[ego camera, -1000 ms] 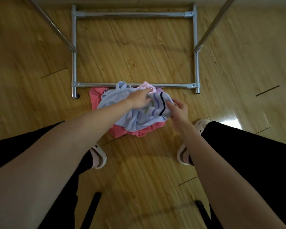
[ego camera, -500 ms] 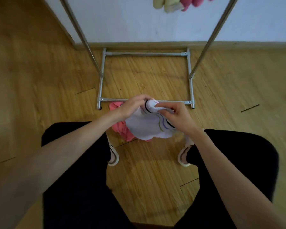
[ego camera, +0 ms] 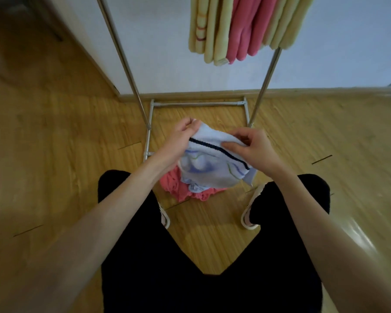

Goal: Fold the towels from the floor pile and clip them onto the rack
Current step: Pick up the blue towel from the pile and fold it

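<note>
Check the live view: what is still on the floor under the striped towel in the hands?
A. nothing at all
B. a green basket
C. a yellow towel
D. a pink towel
D: a crumpled pink towel lies on the wood floor below the pale blue striped towel, which the left hand and right hand both grip.

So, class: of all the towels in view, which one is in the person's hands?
The pale blue striped towel, gripped by the left hand and right hand. The pink towel lies on the floor; the others hang on the rack.
</note>
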A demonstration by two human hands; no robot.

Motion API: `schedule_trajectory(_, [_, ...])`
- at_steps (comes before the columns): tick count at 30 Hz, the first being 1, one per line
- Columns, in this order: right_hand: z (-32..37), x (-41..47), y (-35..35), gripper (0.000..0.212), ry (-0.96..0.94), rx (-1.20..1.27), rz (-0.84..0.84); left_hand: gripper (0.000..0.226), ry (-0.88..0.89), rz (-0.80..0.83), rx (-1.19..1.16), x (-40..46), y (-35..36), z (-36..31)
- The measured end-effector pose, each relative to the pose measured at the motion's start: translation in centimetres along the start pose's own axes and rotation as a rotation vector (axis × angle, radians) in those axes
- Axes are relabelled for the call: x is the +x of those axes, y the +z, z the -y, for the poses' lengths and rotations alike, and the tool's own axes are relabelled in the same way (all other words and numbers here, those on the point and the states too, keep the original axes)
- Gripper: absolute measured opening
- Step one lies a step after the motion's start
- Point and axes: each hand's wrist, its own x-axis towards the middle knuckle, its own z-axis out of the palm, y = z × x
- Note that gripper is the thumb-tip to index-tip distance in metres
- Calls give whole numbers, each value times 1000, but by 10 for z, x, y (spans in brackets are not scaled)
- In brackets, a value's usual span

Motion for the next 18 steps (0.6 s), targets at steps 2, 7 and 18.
schedule_trajectory(2, [1,-6,-3,32,10,-19,-13,31,65,-53,-90,-8,-3,-26])
schedule_trajectory(7, [-11,-36,-5,37,111,-15,-37,28,133,-159,-269,-26,-12,-69])
schedule_trajectory(18, [-24,-69,-5,28,262,-75,-87,21,34,-371,-576,-44,-54,-81])
